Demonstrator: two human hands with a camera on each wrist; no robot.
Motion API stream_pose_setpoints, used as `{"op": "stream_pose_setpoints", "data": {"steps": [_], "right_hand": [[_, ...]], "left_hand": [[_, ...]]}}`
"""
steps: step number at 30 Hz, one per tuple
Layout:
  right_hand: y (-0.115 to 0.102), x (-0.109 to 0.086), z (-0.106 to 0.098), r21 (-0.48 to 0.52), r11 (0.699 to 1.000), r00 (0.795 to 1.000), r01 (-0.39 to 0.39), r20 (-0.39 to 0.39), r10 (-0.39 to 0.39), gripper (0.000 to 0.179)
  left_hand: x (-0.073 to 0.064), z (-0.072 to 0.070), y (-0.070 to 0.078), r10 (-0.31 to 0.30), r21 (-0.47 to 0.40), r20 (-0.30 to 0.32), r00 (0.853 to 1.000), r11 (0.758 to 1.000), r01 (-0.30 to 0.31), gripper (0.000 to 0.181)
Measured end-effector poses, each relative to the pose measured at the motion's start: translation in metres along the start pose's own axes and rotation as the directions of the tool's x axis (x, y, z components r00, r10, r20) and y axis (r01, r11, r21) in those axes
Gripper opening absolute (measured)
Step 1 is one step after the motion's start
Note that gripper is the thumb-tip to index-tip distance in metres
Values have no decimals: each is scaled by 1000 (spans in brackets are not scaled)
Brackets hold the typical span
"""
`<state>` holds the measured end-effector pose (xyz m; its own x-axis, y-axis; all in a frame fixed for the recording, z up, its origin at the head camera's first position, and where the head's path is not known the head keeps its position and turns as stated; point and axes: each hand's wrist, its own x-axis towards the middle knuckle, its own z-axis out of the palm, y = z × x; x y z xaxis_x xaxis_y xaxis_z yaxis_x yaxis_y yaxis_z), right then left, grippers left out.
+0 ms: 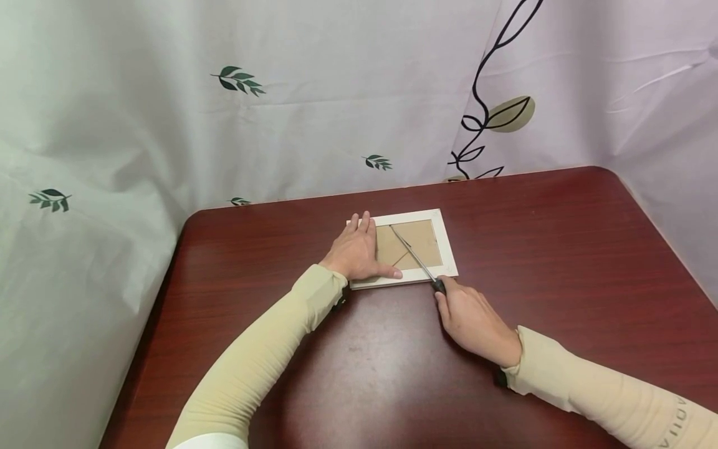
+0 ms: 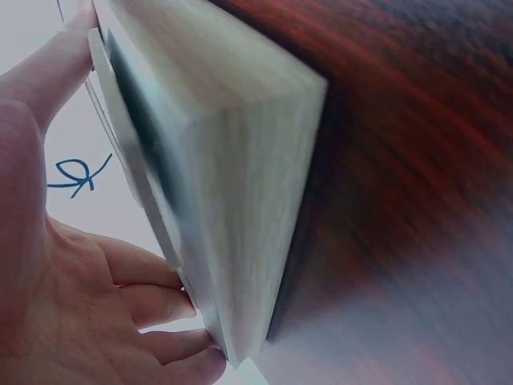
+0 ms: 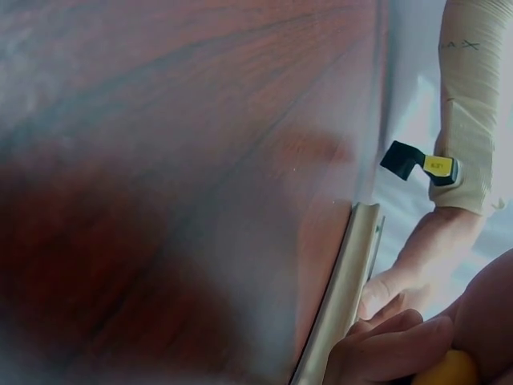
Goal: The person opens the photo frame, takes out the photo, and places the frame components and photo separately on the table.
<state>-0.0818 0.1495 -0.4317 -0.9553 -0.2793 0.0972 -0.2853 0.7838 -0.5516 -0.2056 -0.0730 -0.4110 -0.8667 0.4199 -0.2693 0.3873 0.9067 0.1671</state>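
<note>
Right hand grips a screwdriver over the picture frame, where the left hand rests outstretched.

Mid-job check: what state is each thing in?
Picture frame: lying flat, back up.
Backing board: inside the frame; whether loosened, can't tell.
Screwdriver: slanted across the backing board, held.
Left hand: thumb outstretched, resting on the frame.
Right hand: gripping the screwdriver.
Curtain: hanging, slightly creased.

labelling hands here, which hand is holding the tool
The right hand: it grips the metal-shafted tool, while the left hand rests on the white frame.
</note>
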Motion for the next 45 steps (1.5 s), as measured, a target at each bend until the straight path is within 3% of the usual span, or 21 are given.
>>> {"op": "stream_pose_setpoints", "data": {"steps": [45], "right_hand": [[2, 1, 3, -8, 1000, 1000, 12, -26, -13, 4]], "left_hand": [[0, 0, 0, 5, 16, -2, 1000, 1000, -5, 132]]}}
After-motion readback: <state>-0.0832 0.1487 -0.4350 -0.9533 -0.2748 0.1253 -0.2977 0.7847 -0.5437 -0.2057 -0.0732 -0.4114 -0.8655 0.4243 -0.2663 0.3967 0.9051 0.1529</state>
